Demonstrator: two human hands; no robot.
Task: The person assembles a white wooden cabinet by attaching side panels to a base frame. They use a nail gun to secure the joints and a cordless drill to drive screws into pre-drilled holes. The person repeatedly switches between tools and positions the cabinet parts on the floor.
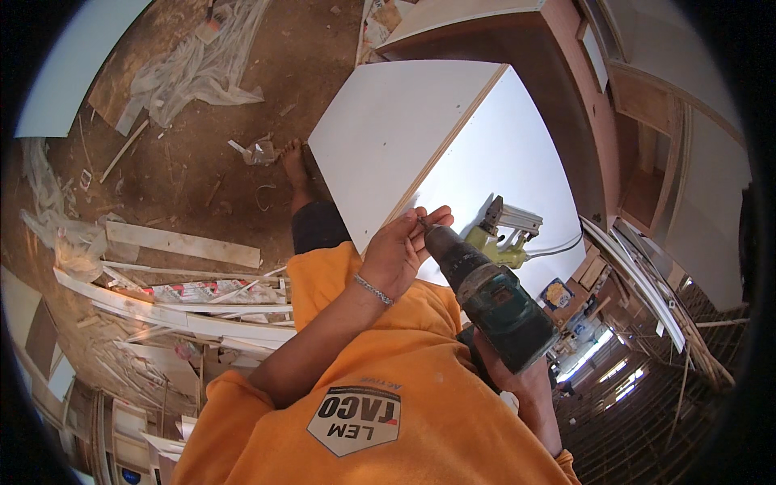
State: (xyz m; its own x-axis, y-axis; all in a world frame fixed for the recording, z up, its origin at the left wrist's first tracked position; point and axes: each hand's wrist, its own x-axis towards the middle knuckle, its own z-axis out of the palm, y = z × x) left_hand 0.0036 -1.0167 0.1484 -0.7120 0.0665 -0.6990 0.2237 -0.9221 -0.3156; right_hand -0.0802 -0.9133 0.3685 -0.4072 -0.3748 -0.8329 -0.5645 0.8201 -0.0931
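A dark green and black cordless drill (493, 303) points up and left across the front of me. My right hand (505, 368) is wrapped round its handle, partly hidden beneath the drill body. At the drill's tip, the fingertips of my left hand (396, 250) are pinched together; whatever small thing they hold there cannot be made out. Both the drill tip and the left hand are by the near end of a raw wood edge (457, 137) on a white cabinet (501, 153). On its white face, just right of the drill, lies a green nail gun (505, 242).
A thin air hose (558, 249) runs from the nail gun. Behind the cabinet stands a larger brown carcass (517, 73). Crumpled plastic sheeting (202, 69) and a wood strip (182, 242) lie on the dirt floor at left, above a pile of offcuts (202, 315).
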